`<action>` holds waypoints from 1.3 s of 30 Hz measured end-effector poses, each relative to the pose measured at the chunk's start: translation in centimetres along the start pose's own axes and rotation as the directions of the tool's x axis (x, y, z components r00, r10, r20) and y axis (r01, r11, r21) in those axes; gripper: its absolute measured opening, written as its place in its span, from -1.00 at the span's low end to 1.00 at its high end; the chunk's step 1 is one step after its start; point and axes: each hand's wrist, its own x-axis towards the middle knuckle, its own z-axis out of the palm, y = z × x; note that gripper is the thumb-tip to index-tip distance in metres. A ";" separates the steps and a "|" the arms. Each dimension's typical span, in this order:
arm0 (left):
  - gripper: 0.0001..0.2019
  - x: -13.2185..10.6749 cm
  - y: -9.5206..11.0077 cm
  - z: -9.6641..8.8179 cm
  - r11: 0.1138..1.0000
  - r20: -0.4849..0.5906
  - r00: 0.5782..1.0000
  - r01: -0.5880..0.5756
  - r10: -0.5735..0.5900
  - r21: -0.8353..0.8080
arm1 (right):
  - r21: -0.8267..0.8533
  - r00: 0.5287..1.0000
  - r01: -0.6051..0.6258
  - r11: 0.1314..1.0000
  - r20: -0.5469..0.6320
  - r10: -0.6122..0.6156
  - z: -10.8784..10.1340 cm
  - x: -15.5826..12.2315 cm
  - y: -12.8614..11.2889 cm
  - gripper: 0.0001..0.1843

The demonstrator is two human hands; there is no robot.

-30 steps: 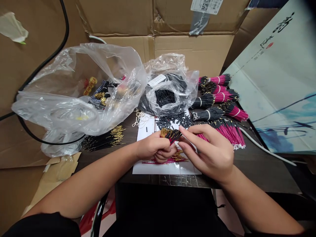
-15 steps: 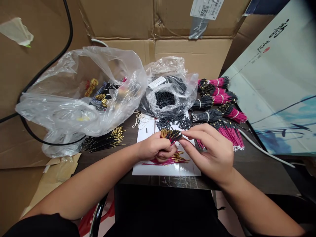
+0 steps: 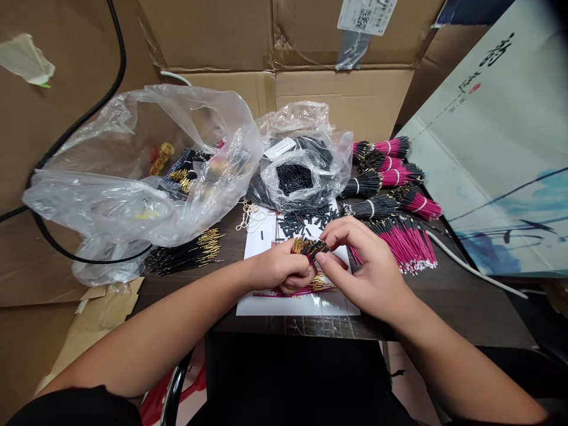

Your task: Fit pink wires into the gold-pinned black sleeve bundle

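Note:
My left hand (image 3: 276, 269) is closed round a small bundle of gold-tipped wires (image 3: 307, 247) with black sleeves at its end. My right hand (image 3: 364, 266) pinches at the tip of that bundle with thumb and fingers; what it pinches is too small to name. Both hands hover over a white sheet (image 3: 266, 302) on the dark table (image 3: 465, 307). Pink wires with gold ends (image 3: 310, 289) lie on the sheet under my hands. Loose short black sleeves (image 3: 306, 220) are scattered just beyond.
A large clear bag (image 3: 133, 177) with mixed parts sits at left, a smaller bag of black sleeves (image 3: 302, 171) behind. Banded bundles of pink and black wires (image 3: 390, 177) and loose pink wires (image 3: 408, 245) lie right. Black gold-tipped wires (image 3: 186, 254) lie left. Cardboard boxes (image 3: 310, 35) stand behind.
My right hand has moved left and closed in on the bundle's tip, going from loosely spread fingers to a pinch. My left hand keeps its grip almost unmoved.

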 end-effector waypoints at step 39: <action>-0.82 0.1 0.6 0.5 0.984 -0.112 0.992 0.037 -0.057 -0.173 | -0.383 0.926 0.363 0.849 0.251 -0.282 -0.5 -0.2 0.5 -0.89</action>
